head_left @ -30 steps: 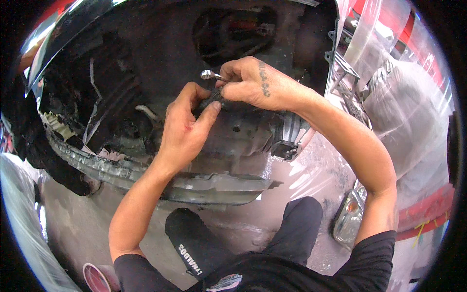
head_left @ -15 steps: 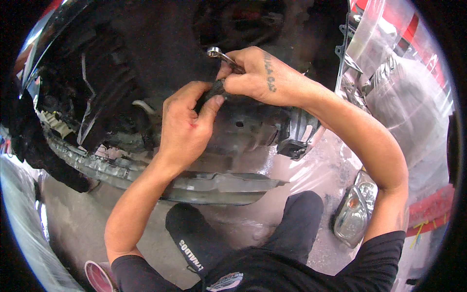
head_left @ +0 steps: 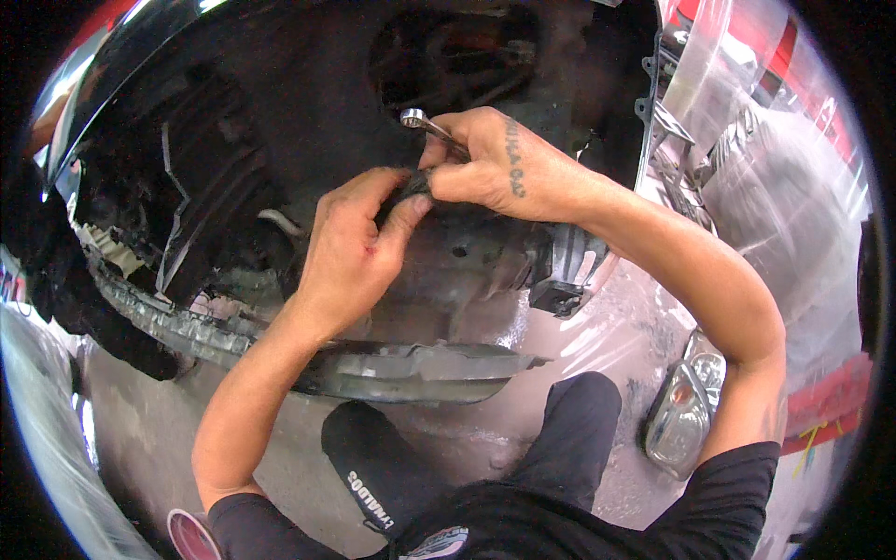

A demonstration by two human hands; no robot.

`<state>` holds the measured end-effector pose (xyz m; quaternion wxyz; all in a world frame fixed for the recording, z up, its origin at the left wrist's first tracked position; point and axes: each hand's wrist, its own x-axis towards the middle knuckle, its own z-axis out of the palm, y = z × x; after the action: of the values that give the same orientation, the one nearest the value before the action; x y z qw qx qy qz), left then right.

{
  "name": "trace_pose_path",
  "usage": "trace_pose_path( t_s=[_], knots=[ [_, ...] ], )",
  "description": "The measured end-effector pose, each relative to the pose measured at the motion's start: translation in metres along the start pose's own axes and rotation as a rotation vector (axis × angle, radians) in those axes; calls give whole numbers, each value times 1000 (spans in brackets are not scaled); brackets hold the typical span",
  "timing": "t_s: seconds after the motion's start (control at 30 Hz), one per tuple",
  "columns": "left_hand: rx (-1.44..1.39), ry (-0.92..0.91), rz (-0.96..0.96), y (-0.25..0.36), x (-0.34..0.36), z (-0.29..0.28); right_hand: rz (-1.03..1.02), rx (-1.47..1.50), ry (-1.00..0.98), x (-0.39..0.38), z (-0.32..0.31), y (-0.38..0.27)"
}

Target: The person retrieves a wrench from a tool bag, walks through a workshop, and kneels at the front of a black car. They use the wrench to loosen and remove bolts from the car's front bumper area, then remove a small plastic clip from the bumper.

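My left hand (head_left: 347, 245) is closed, thumb and fingers pinching a small dark, rough-looking piece (head_left: 407, 189) whose exact kind I cannot make out. My right hand (head_left: 495, 168) is wrapped round a shiny metal wrench (head_left: 413, 119); its ring end sticks out past the knuckles toward the upper left, and the rest is hidden in the fist. The right thumb meets the dark piece close to the left fingertips. Both hands are over the black body part of a car (head_left: 308, 121), in front of its dark recess.
A long dark bumper-like strip (head_left: 420, 366) runs across in front of my knees. On the floor at the right lies a headlight (head_left: 677, 420). Plastic sheeting (head_left: 775, 205) covers things at the right. A round reddish container (head_left: 193, 537) stands at the lower left.
The car parts and both hands appear slightly lower in the picture. Both hands keep nearly the same hold, and the wrench stays in the right one.
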<state>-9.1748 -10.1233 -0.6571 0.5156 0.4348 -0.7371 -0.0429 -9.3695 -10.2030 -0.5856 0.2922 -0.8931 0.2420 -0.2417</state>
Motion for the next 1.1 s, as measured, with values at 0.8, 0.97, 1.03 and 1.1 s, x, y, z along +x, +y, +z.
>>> trace_pose_path(
  t_s=[0.8, 0.97, 1.03, 1.1],
  knots=[
    [-316, -3, -177, -10, -10, -5, -3, 58, 9, 4, 0, -1],
    [-327, -14, -150, -12, -10, -5, -3, 77, -4, 2, -1, -1],
    [-311, -11, -155, -13, -10, -5, -41, 105, -11, 3, 0, 3],
    [-277, 4, -126, -15, -9, -4, -59, 65, -15, 5, 1, 5]
  ],
)
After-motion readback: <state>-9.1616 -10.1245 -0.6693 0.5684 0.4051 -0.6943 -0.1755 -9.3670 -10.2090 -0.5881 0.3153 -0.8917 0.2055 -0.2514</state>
